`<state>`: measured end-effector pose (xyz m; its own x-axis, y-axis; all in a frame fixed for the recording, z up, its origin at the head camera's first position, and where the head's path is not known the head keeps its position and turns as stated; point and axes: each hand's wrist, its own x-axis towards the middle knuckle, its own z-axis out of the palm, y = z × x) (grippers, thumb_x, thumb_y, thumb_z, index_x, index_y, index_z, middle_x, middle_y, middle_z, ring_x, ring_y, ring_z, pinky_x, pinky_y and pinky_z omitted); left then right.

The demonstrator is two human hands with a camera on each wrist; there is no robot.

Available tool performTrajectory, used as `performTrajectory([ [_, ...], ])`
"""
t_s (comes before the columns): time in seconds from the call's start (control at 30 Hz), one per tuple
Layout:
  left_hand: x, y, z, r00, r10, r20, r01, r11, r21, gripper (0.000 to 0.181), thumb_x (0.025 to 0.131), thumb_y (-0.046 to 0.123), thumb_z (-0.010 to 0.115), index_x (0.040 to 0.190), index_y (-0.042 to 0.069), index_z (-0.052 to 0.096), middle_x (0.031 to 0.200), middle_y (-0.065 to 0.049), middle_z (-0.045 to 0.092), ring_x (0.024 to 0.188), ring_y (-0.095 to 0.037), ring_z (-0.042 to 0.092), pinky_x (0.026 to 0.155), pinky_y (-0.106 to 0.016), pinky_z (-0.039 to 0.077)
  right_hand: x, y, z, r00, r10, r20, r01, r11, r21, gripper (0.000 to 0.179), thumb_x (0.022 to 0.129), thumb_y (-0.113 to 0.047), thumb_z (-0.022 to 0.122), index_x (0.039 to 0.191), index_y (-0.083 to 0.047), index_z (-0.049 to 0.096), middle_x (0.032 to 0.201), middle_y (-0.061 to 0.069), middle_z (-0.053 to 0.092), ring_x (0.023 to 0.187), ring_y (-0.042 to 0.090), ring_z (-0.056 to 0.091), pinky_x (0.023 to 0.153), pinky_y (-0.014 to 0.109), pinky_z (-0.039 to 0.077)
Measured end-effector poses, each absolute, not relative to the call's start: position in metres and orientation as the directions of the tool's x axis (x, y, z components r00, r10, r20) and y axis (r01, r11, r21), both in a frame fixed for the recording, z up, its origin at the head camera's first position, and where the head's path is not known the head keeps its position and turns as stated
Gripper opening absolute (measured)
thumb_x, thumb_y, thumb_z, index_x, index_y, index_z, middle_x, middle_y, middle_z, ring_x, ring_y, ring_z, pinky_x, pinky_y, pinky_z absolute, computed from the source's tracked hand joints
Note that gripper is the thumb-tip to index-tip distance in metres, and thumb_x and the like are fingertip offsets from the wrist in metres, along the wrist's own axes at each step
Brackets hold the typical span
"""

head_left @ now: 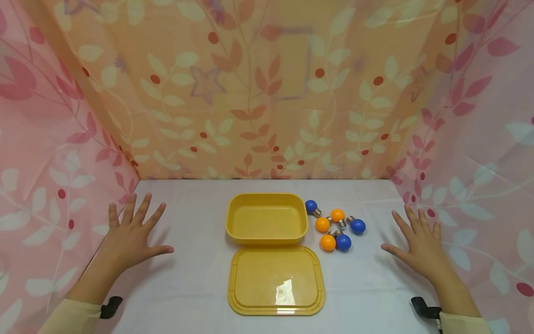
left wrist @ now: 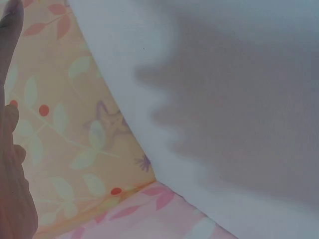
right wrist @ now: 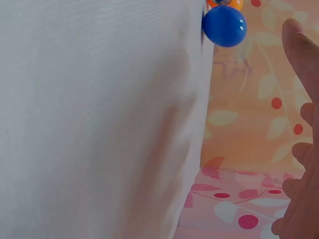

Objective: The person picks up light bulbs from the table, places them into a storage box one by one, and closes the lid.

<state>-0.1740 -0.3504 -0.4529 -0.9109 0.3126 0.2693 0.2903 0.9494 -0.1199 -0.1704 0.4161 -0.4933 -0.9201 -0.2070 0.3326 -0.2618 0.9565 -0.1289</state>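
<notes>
My left hand [head_left: 132,234] is spread over the left side of the table, holding nothing. On the opposite side my right hand [head_left: 421,243] has its fingers spread too, to the right of the bulbs, and it holds nothing. A yellow plastic box [head_left: 267,241] stands uncovered in the middle. In front of it lies its yellow lid [head_left: 254,283], flat on the cloth. Several small light bulbs lie right of the box, among them an orange bulb [head_left: 327,242] and a blue bulb [head_left: 358,226]. The right wrist view shows a blue bulb [right wrist: 225,26] near its top edge.
A white cloth [head_left: 183,287] covers the table. An orange leaf-patterned curtain [head_left: 258,93] hangs behind it, with pink patterned curtains at the left [head_left: 37,153] and right [head_left: 492,153]. Both wrists wear a black strap piece.
</notes>
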Motion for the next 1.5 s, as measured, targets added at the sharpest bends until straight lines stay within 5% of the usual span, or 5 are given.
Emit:
performTrajectory([
  [0.37,-0.179,-0.338,-0.459,-0.912,0.296,0.285,0.303,0.953,-0.023,0.126,0.071,0.086,0.068,0.167,0.026,0.01,0.172,-0.011,-0.013,0.154,-0.038,-0.026,0.114,-0.077,-0.019,-0.177,0.412,-0.494,-0.918,-0.178,0.355,-0.263,0.943,-0.206,0.108,0.079,-0.052,0.083,0.164,-0.02,0.026,0.171,0.016,0.014,0.158,0.042,-0.004,0.118,0.076,-0.01],
  [1.0,-0.202,-0.282,-0.471,-0.918,0.303,0.257,0.38,0.858,0.345,0.127,0.075,0.065,0.081,0.167,0.022,0.005,0.173,-0.015,-0.004,0.157,-0.041,-0.015,0.12,-0.071,-0.014,-0.195,0.398,-0.488,-0.918,-0.182,0.353,-0.309,0.886,-0.346,0.098,0.085,-0.039,0.082,0.164,-0.021,0.026,0.165,0.023,0.029,0.153,0.047,0.017,0.124,0.069,-0.002],
  [1.5,-0.214,-0.239,-0.469,-0.937,0.305,0.17,0.339,0.679,0.651,0.127,0.078,0.049,0.088,0.167,0.024,0.001,0.174,-0.002,-0.006,0.159,-0.037,-0.01,0.123,-0.071,0.002,-0.221,0.387,-0.482,-0.941,-0.171,0.291,-0.3,0.817,-0.491,0.089,0.088,-0.034,0.082,0.162,-0.024,0.034,0.162,0.021,0.036,0.147,0.052,0.029,0.108,0.082,0.025],
])
